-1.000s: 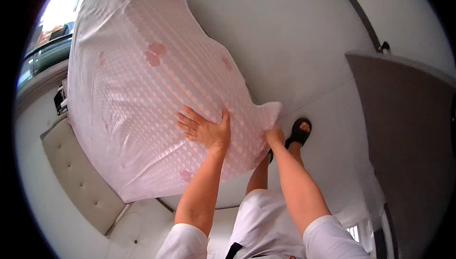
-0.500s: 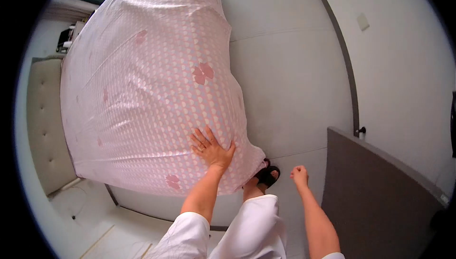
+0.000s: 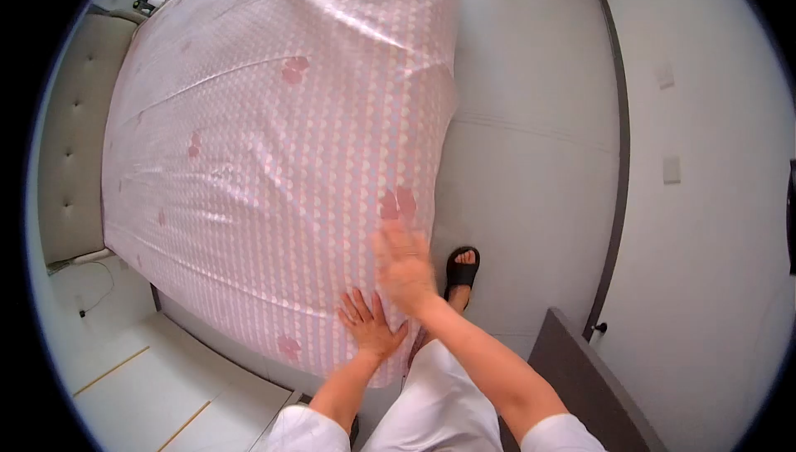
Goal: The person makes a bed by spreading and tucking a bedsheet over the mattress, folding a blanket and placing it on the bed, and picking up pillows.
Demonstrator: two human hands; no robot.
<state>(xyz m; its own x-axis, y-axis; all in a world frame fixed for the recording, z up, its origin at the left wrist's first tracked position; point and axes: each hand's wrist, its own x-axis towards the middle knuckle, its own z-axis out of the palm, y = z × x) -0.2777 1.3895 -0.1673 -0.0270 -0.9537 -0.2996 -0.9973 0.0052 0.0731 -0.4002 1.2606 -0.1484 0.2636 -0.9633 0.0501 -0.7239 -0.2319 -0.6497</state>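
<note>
A pink bed sheet (image 3: 249,137) with rows of small hearts and darker flower shapes covers the bed, with some wrinkles across it. My left hand (image 3: 371,328) lies flat on it close to the near corner, fingers spread. Just beyond and to the right, my right hand (image 3: 405,269) is over the sheet near its right edge, below a flower print. Motion smears its fingers, so I cannot tell whether they are spread or whether the hand touches the cloth.
A tufted beige headboard (image 3: 75,137) stands at the left. Grey floor (image 3: 531,162) runs along the bed's right side, where my foot in a black sandal (image 3: 463,268) stands. A dark grey door (image 3: 580,377) is at the lower right, beside the white wall (image 3: 688,245).
My right hand has moved from beside the door to over the sheet. My left hand stays flat near the corner. The view has shifted, and my sandalled foot now shows farther forward.
</note>
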